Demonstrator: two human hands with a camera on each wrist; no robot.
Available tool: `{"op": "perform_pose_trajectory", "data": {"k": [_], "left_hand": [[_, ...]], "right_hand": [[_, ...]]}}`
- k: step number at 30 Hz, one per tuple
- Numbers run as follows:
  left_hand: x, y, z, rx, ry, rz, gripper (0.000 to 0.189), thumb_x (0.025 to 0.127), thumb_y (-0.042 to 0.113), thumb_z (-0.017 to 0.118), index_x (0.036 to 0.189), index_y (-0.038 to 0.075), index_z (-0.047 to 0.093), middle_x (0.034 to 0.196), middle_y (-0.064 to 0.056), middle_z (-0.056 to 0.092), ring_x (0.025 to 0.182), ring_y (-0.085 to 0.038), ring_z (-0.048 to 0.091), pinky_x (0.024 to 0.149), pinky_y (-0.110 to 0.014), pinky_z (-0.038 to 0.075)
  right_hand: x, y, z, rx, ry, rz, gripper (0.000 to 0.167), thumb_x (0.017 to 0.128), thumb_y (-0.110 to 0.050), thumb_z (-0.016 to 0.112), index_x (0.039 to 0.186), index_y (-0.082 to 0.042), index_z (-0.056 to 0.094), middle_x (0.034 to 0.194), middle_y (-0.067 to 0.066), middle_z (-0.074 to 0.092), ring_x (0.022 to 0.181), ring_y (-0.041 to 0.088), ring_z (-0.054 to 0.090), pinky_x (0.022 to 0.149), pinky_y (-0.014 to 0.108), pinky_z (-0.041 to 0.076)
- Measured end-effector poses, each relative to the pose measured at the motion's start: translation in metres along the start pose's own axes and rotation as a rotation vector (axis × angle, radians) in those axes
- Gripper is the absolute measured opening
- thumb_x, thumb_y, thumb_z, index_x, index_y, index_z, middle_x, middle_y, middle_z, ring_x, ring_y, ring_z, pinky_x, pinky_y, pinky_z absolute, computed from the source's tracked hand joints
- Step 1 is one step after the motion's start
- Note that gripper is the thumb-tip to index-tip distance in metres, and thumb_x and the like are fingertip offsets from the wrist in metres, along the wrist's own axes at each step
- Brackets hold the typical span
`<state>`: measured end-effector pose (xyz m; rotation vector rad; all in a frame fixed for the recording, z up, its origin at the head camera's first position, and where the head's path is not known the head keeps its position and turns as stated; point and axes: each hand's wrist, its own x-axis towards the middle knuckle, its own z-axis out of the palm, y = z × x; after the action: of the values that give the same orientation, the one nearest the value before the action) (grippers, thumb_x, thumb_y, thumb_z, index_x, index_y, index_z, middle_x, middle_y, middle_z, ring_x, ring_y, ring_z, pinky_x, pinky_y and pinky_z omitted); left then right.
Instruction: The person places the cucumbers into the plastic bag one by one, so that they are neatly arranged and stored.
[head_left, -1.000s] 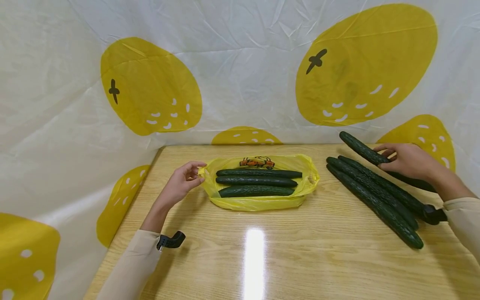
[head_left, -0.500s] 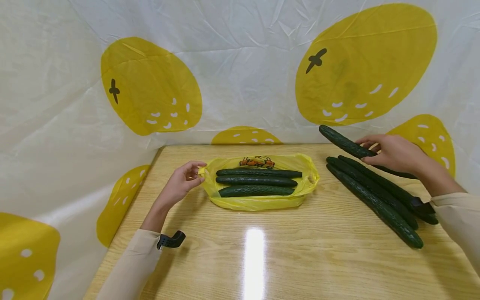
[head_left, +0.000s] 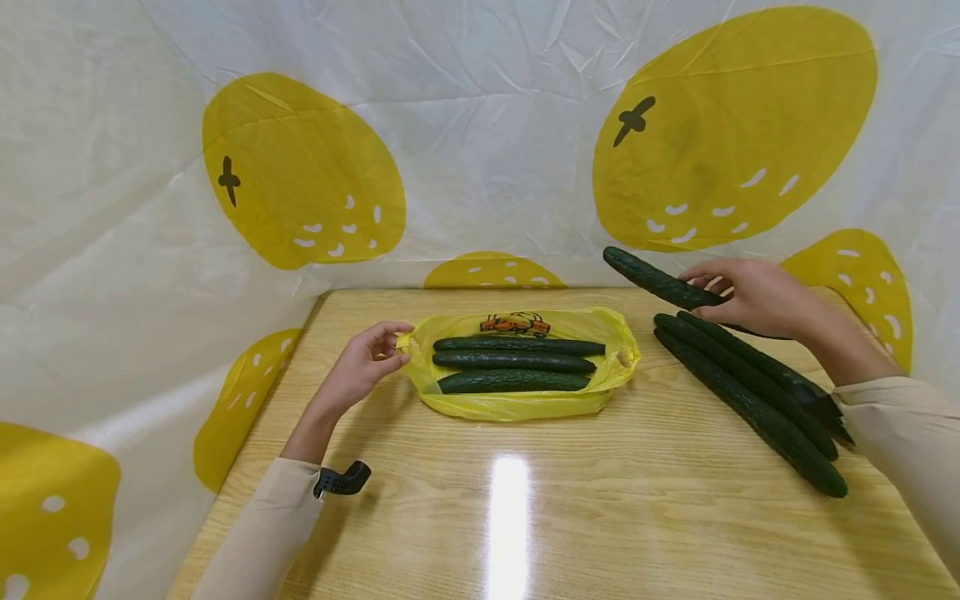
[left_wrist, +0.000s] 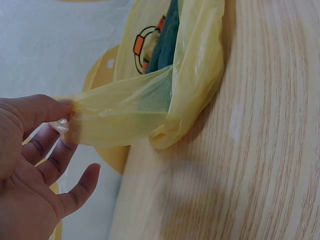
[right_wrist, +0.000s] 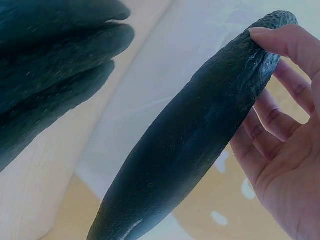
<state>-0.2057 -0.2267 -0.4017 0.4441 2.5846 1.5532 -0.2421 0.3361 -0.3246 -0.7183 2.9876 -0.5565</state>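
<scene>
My left hand (head_left: pixel 362 367) pinches the left end of a yellow plastic bag (head_left: pixel 517 407) between thumb and fingers. In the left wrist view the bag's handle (left_wrist: pixel 120 107) is stretched toward the hand. Three dark green cucumbers (head_left: pixel 513 362) lie side by side inside the bag. My right hand (head_left: pixel 757 296) grips another cucumber (head_left: pixel 652 279) by its middle, holding it raised and slanted over the table's back right. Thumb on one side and fingers on the other show in the right wrist view around this cucumber (right_wrist: pixel 185 130).
Three more cucumbers (head_left: pixel 750 408) lie slanted together on the wooden table (head_left: pixel 420 517), below the right forearm. A white cloth (head_left: pixel 495 167) with yellow fruit prints hangs behind and to the left. Black straps (head_left: pixel 343 480) sit at the wrists.
My right hand has moved left with its cucumber, from over the right side toward the bag. The left hand, the bag and the cucumbers on the table stay in place.
</scene>
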Motion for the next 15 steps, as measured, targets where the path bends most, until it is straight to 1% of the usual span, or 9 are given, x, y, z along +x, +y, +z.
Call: {"op": "perform_pose_trajectory", "data": {"k": [8, 12, 15], "left_hand": [[0.0, -0.001, 0.0, -0.001, 0.001, 0.008, 0.04, 0.098, 0.006, 0.068, 0.137, 0.006, 0.06, 0.104, -0.017, 0.052, 0.09, -0.029, 0.056, 0.071, -0.025, 0.05], [0.0, -0.002, -0.001, 0.002, 0.0, 0.006, 0.04, 0.098, 0.006, 0.068, 0.137, 0.006, 0.06, 0.105, -0.017, 0.053, 0.09, -0.03, 0.057, 0.072, -0.026, 0.05], [0.0, -0.002, -0.002, 0.001, -0.001, 0.002, 0.04, 0.098, 0.007, 0.068, 0.137, 0.006, 0.06, 0.105, -0.017, 0.053, 0.091, -0.03, 0.057, 0.072, -0.026, 0.051]], "right_hand": [[0.008, -0.017, 0.001, 0.016, 0.026, -0.047, 0.047, 0.087, -0.014, 0.08, 0.132, -0.009, 0.066, 0.114, 0.015, 0.07, 0.1, 0.034, 0.069, 0.082, 0.054, 0.056], [0.012, -0.024, 0.002, 0.028, 0.042, -0.08, 0.047, 0.086, -0.013, 0.08, 0.132, -0.009, 0.066, 0.112, 0.012, 0.071, 0.098, 0.032, 0.07, 0.081, 0.051, 0.057], [0.016, -0.029, 0.002, 0.037, 0.046, -0.089, 0.047, 0.086, -0.013, 0.08, 0.131, -0.01, 0.067, 0.111, 0.01, 0.071, 0.098, 0.03, 0.07, 0.08, 0.049, 0.058]]}}
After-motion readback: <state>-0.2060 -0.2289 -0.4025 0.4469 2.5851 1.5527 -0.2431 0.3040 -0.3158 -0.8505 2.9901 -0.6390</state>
